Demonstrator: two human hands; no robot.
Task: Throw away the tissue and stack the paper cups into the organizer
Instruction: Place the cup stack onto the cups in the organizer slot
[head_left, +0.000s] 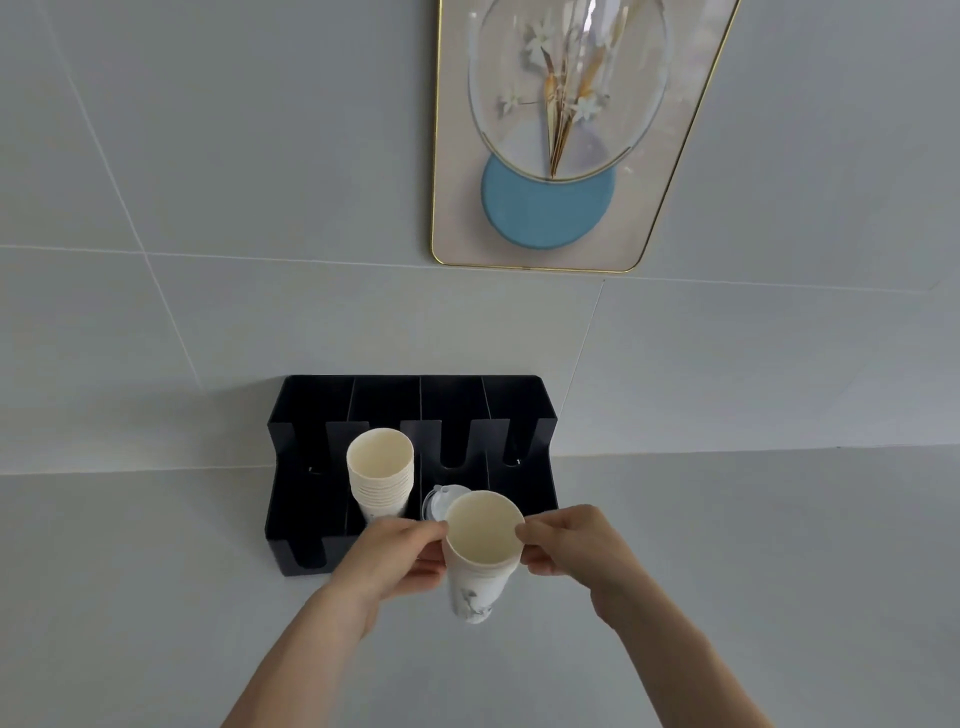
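gold-framed wall art (566, 218), clear lid (435, 500)

Your left hand (397, 553) and right hand (574, 540) met in front of you, both forearms bare and reaching forward from the lower edge. Each hand's fingers curled inward toward the other, thumbs uppermost, pinching the same paper cup (483, 545) from opposite sides.

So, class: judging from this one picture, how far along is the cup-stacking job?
Done: a stack of cups stands in the black organizer. In hand: the left hand and right hand hold nested cups in front of it. Left: placing those. No tissue is visible.
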